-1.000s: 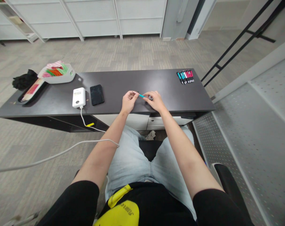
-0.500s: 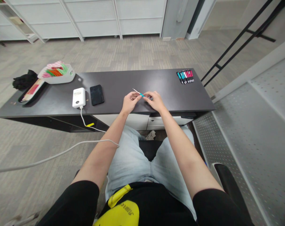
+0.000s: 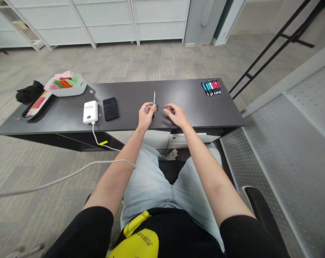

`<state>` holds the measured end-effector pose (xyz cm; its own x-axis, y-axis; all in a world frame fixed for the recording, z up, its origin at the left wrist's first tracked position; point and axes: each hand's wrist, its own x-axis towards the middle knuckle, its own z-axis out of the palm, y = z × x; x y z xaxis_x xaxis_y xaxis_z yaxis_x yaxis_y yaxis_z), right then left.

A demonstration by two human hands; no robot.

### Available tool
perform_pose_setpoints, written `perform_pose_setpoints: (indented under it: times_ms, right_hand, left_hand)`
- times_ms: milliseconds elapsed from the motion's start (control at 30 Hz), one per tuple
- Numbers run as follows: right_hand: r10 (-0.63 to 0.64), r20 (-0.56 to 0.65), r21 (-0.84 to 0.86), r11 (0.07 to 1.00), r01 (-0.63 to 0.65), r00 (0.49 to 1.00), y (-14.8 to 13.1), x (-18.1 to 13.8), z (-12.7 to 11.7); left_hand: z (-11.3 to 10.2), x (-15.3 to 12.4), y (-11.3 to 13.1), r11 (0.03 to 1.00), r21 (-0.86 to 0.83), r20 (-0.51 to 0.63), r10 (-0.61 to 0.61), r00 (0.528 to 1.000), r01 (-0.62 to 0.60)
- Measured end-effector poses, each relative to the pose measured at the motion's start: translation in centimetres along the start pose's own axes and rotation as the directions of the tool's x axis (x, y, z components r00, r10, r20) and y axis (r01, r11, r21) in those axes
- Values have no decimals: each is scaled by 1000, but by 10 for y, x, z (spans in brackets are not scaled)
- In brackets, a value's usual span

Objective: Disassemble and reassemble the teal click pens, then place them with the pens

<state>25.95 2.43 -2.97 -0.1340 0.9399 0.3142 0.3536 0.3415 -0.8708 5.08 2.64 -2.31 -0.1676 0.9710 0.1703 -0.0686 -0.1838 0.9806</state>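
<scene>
My left hand (image 3: 145, 116) pinches a slim pen piece near the middle of the desk's front edge. A white refill (image 3: 154, 96) points up and away from its teal part (image 3: 154, 103), and a dark end shows below the fingers. Another small dark piece (image 3: 156, 107) shows beside the fingertips; whether it is joined to the pen I cannot tell. My right hand (image 3: 176, 114), a short gap to the right, has curled fingers low over the desk (image 3: 132, 93). Something small and dark shows under them, too hidden to name.
Several teal, white and red pens (image 3: 211, 87) lie in a row at the back right. On the left are a phone (image 3: 110, 109), a white power bank (image 3: 90, 112) with a cable (image 3: 79, 168), a white basket (image 3: 71, 91), a black tray (image 3: 39, 109) and black cloth (image 3: 30, 92).
My hands have come apart; both had been at the teal part. The pen piece, now in my left hand alone, has swung from slanting left to pointing away from me.
</scene>
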Motion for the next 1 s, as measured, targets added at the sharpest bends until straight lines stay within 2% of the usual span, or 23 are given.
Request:
perform_pose_setpoints:
  times_ms: [233,467,733,1000]
  right_hand:
    - [140,-96,167,978,-123,985,0,0,1]
    - [156,-159,326,940,-97,975,8,6,0]
    - [175,-197,325,940,-104,965,6,7,-2]
    - [191,-185,327,937,-123,964,6,8,-2]
  left_hand:
    - [-1,-5,0,995,101,88,10,996,-19]
    - [-4,-7,-4,975,181,193,95,977,-131]
    - [-2,-6,-2,991,136,245,-16,969,-18]
    - [0,-4,-10,992,123,243,-4,970,-27]
